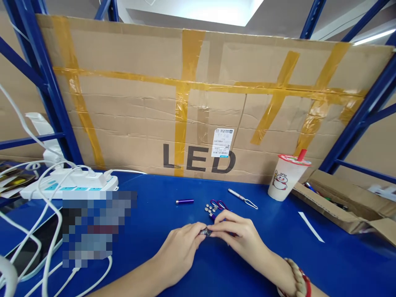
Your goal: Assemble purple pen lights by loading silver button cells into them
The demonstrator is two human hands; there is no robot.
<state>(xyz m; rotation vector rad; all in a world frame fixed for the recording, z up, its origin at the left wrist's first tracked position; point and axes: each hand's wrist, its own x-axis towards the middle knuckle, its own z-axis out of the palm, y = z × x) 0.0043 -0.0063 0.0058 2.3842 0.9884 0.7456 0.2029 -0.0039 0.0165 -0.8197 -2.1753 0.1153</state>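
Near the front middle of the blue table, my left hand and my right hand meet, fingertips pinched on a small dark and silvery cylindrical part. Fingers cover most of that part. Just beyond my right fingers lie several small silvery button cells. A pair of purple loops sits beside them, and a short purple piece is partly hidden by my right hand. Farther left rests a shiny purple tube. A pale pen-like item with a loop at one end lies behind my right hand.
A paper drink cup with a red straw stands at right, beside an open cardboard box and a white strip. White cables, a power strip and a phone crowd the left. Taped cardboard rises behind.
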